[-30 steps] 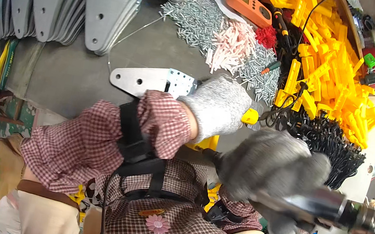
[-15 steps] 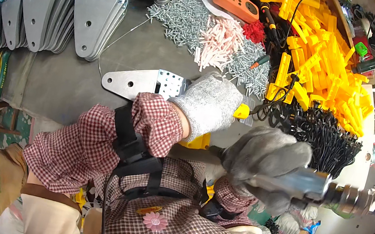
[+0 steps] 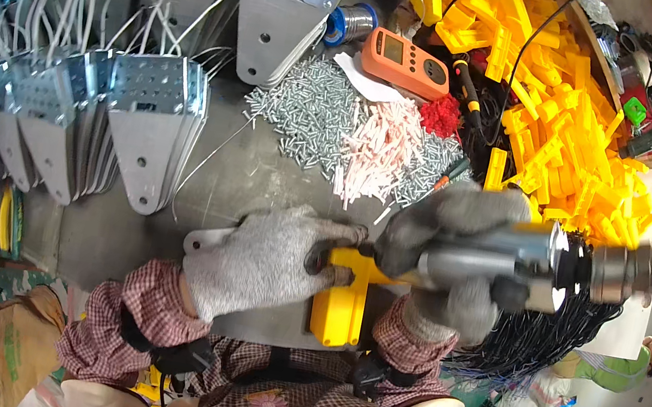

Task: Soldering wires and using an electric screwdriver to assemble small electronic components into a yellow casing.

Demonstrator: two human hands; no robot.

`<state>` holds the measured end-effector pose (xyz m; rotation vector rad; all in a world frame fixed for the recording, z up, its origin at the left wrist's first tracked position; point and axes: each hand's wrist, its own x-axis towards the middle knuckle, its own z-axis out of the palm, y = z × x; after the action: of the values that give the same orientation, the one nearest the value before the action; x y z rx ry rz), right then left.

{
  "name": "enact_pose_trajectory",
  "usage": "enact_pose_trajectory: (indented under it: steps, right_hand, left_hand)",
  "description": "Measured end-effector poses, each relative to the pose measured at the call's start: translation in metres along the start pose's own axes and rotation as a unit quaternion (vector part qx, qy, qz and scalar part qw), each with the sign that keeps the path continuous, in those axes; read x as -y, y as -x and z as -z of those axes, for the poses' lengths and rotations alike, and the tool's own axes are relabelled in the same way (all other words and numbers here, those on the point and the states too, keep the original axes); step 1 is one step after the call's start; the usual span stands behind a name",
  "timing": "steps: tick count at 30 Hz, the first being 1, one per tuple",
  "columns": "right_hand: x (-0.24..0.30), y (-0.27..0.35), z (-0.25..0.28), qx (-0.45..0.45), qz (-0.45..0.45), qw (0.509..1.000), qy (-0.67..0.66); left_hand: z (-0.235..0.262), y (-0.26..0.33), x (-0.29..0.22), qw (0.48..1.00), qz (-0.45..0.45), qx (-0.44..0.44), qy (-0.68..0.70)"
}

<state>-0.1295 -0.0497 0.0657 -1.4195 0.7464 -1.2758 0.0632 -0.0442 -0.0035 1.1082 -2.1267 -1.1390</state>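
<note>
Your left hand (image 3: 267, 267) has come down from mid-air to press a yellow plastic block (image 3: 340, 306) onto the metal plate (image 3: 202, 240) on the surface, while your right hand (image 3: 447, 260), closed around a power screwdriver (image 3: 525, 260), aims its tip at the block, so fastening seems underway and steady alignment comes next.

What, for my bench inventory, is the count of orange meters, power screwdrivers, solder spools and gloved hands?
Orange meter: 1
Power screwdriver: 1
Solder spool: 1
Gloved hands: 2, left hand and right hand
Total: 5
</note>
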Motion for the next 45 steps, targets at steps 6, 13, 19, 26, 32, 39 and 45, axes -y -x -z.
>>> enact_pose_trajectory:
  steps: [6,13,19,26,32,39,45]
  right_hand:
    - [-0.014,0.034,0.025,-0.042,0.007,0.945,0.323]
    - [0.034,0.062,0.09,-0.313,-0.12,0.941,-0.042]
    - [0.013,0.105,0.201,-0.28,-0.103,0.696,0.652]
    - [0.023,0.023,0.223,-0.147,-0.112,0.611,0.77]
    - [0.015,0.019,0.227,-0.238,-0.041,0.596,0.766]
    - [0.064,0.009,0.072,-0.025,0.039,0.998,0.05]
    - [-0.008,0.048,0.063,0.128,0.022,0.942,0.311]
  left_hand:
    - [-0.001,-0.005,-0.006,0.994,0.028,0.006,0.102]
    - [-0.016,0.025,-0.014,0.994,-0.004,-0.086,0.065]
    - [-0.033,0.038,-0.045,0.993,-0.04,-0.082,-0.072]
    - [-0.059,0.008,-0.077,0.949,-0.074,0.049,-0.304]
    - [-0.075,-0.046,-0.081,0.919,-0.118,0.126,-0.354]
    - [-0.022,0.017,-0.073,0.863,0.277,-0.148,0.395]
    - [-0.055,0.116,-0.086,0.746,0.421,-0.054,0.513]
